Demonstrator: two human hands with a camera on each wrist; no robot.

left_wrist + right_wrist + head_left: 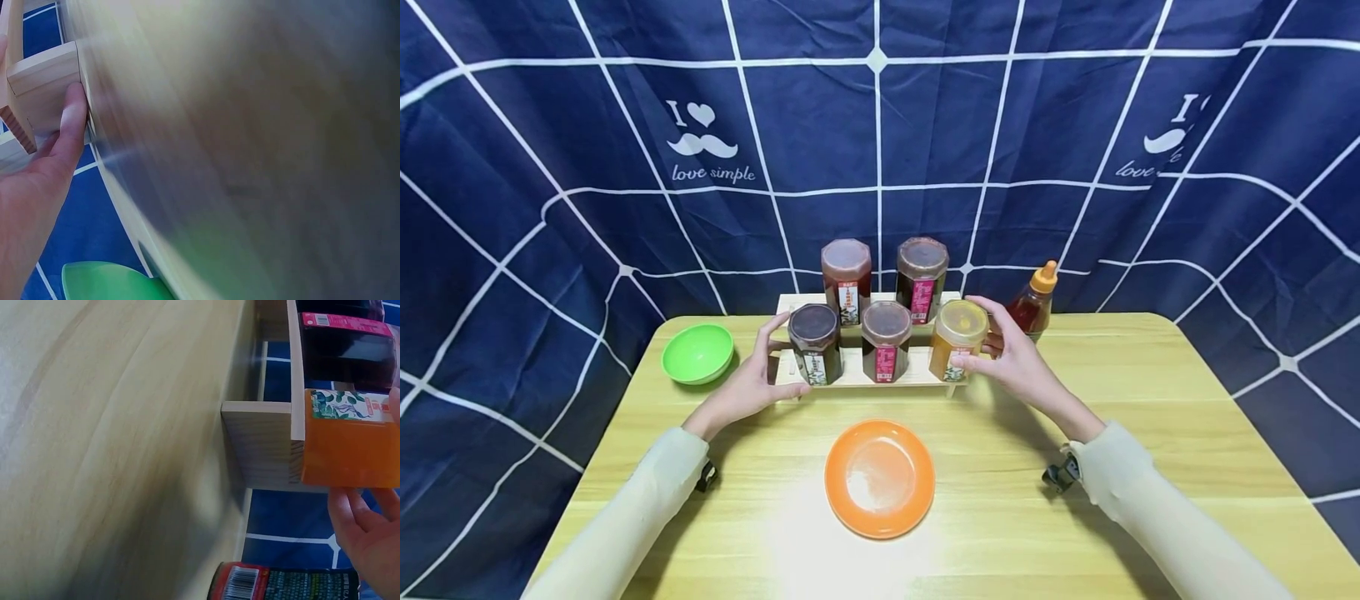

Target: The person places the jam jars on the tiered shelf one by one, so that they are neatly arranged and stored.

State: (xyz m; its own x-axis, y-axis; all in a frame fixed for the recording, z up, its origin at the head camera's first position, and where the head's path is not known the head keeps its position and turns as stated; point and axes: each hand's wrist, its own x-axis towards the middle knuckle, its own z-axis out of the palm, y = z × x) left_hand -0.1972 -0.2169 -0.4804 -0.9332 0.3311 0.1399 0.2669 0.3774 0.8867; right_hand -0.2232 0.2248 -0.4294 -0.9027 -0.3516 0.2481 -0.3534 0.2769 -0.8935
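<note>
A two-step wooden rack [917, 377] bears several lidded jars. My left hand [745, 387] grips its left end, thumb at the front edge beside a dark jar [816, 346]; in the left wrist view, straight fingers [74, 115] lie against the rack's side panel [47, 87]. At the right end of the lower step, my right hand [1018, 367] holds an orange-yellow jar [951, 354], thumb on its front label and fingers round its side. Another dark jar [886, 346] stands between them. On the upper step are a reddish jar [847, 275] and a dark jar [922, 275].
An orange plate [880, 479] lies in front of the rack on the wooden table [760, 517]. A green bowl [697, 354] sits at left. Behind my right hand stands a squeeze bottle [1032, 308] with an orange cap. Blue checked cloth [820, 125] hangs behind.
</note>
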